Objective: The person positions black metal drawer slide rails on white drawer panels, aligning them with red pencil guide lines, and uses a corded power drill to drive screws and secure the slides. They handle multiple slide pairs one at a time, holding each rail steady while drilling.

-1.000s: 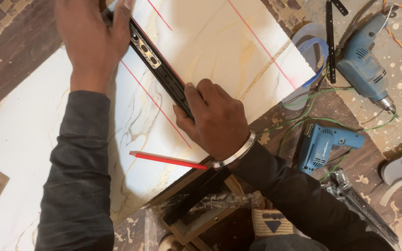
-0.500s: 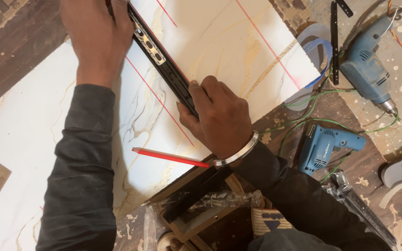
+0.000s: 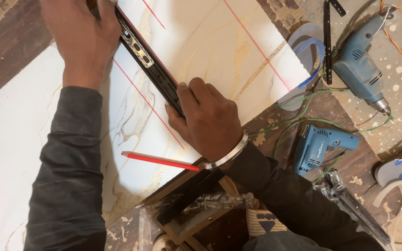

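Both hands (image 3: 150, 74) press a black drawer slide (image 3: 150, 65) (metal) onto a marbled board (image 3: 219, 51).

Two blue drills (image 3: 360, 65) (image 3: 319, 146) beside grey sandals (image 3: 398, 168).

left hand (image 3: 82, 39) shifted slightly down the drawer slide (image 3: 147, 58)

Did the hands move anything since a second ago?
Hardly anything changed. The left hand and right hand keep pressing the black drawer slide against the marble-patterned board, in the same spot. The red pencil lies untouched; both blue drills stayed put.
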`<action>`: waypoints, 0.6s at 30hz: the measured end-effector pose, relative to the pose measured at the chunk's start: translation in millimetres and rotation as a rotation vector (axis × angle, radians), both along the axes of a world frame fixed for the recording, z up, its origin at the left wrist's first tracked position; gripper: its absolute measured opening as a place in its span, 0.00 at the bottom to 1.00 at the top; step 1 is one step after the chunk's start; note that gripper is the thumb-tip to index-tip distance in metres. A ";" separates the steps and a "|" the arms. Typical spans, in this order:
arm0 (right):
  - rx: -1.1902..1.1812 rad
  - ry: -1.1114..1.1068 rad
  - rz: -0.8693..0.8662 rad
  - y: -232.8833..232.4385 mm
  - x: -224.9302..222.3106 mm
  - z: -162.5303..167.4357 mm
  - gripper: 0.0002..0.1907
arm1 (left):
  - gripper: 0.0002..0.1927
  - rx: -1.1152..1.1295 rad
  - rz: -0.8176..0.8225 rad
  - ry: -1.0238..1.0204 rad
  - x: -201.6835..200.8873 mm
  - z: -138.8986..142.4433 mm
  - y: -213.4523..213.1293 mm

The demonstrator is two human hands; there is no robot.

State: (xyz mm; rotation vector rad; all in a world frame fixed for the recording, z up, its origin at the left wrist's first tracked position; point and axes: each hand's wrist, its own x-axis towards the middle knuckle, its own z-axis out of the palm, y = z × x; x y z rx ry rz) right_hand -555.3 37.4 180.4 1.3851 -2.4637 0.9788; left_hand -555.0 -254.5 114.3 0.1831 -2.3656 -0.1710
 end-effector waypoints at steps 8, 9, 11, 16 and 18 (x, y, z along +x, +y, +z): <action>-0.006 -0.005 0.004 2.3 -2.6 -0.4 0.17 | 0.08 0.042 -0.004 -0.058 2.1 1.7 0.8; -0.006 -0.003 0.004 2.4 -3.0 -0.7 0.17 | 0.08 0.041 -0.004 -0.065 2.3 2.1 1.0; -0.006 -0.004 0.004 2.4 -3.1 -1.3 0.17 | 0.08 0.033 0.000 -0.081 2.5 2.5 0.3; 0.003 -0.009 0.008 2.0 -3.6 -2.0 0.18 | 0.09 0.013 0.001 -0.070 1.3 0.0 -3.2; -0.009 0.002 0.008 1.5 -3.5 -1.7 0.18 | 0.09 -0.008 -0.016 -0.052 1.7 -1.9 -4.3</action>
